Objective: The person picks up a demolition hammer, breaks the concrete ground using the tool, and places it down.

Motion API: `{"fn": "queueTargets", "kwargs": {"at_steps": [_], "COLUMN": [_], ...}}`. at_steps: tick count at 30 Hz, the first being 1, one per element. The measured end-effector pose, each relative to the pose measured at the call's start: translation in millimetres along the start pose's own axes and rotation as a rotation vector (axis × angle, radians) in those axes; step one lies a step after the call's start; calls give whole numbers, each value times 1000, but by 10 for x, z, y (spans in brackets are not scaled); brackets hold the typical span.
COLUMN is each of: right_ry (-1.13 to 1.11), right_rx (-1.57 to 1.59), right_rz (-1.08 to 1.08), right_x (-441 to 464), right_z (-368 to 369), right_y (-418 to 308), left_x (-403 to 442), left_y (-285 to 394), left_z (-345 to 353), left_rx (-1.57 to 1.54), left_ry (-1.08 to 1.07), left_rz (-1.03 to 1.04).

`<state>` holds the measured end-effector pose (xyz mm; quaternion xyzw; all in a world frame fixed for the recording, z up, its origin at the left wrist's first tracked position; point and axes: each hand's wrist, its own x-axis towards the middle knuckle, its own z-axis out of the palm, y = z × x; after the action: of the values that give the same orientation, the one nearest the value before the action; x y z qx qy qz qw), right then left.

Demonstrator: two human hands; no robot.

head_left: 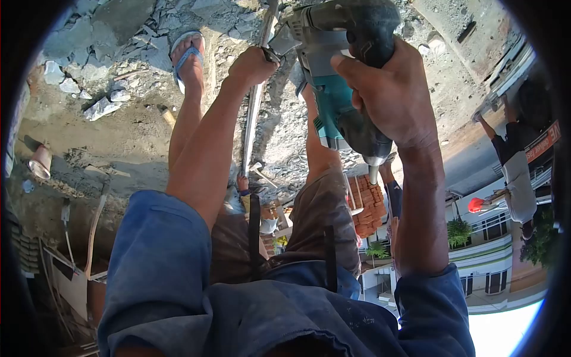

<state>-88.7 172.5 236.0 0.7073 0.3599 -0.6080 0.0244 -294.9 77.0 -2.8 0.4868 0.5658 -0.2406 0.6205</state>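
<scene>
My right hand [399, 92] is closed around the black handle of a teal and black rotary hammer drill [327, 98]. The drill's metal nose points toward the bottom of the view, beside my right forearm. My left hand [253, 68] forms a fist on a dark-ended tool with a flat grey piece [285, 40] reaching toward the drill. Its full shape is hidden by my fingers. A long, narrow metal bar [254, 113] runs past my left fist, between my legs. I cannot tell whether that fist touches the bar.
Broken concrete chunks [101, 108] and rubble surround my sandalled foot [189, 62]. A cup-like container [40, 162] lies at far left. Stacked bricks [369, 205] appear behind my legs. Another person's hand [242, 182] is near the bar's far end; a person [517, 175] stands at right.
</scene>
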Motion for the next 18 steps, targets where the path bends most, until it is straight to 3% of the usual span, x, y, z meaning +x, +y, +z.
{"fn": "queueTargets", "kwargs": {"at_steps": [1,5,9,11,13,16,17,18], "right_ry": [38,186,225,174,131,-110,179,17], "right_rx": [-2,164,239,256,226,2,-57,-89], "right_rz": [103,74,249,151,61,94,148,83], "right_x": [-197,-820,-804,-547,-23,1227,1022,1033], "right_z": [163,562,447,84,-485,-1768,-1438,-1633], "right_y": [44,661,487,343,138,192,-135,57], "left_x": [-151,-338,-398,-230,-34,508,504,378], "left_y": [14,-100,-3,133,420,981,1146,1139], "left_z": [104,554,444,305,39,-422,-428,-314], "left_rx": [2,-15,4,63,117,164,257,195], "left_ry": [54,123,143,48,159,-34,-82,6], "left_rz": [-72,-151,-150,-44,112,31,11,29]}}
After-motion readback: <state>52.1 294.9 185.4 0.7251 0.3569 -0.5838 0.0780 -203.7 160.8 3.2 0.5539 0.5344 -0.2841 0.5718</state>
